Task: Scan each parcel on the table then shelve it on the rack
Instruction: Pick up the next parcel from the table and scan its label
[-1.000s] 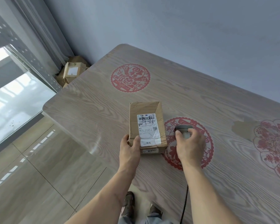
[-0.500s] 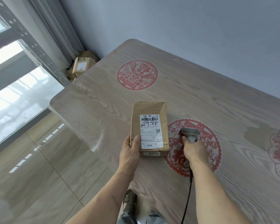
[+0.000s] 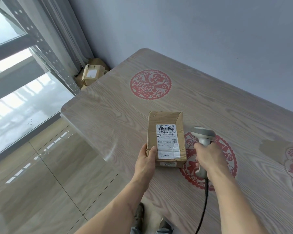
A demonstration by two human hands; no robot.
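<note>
The parcel (image 3: pixel 166 139) lies flat on the table (image 3: pixel 108 119), near the edge closest to you, with its shipping label (image 3: pixel 167 141) facing up. This orientation keeps the barcode exposed to a reader held above it.

Your left hand (image 3: pixel 145 159) grips the near left corner of the parcel, thumb on the top face and fingers along the side. The grip appears intended to stop the box sliding or turning while you aim.

Your right hand (image 3: pixel 208 156) is closed around the handle of the scanner (image 3: pixel 203 137). The scanner head sits just beside the right side of the parcel, raised above the table, and is not yet over the label. Its cable (image 3: pixel 204 205) trails back toward you, clear of the label.

The scan step appears to be in hand. Shelving is not yet started. More cardboard boxes (image 3: pixel 91 73) lie on the floor past the far corner of the table, beside a perforated metal upright (image 3: pixel 46 48).
</note>
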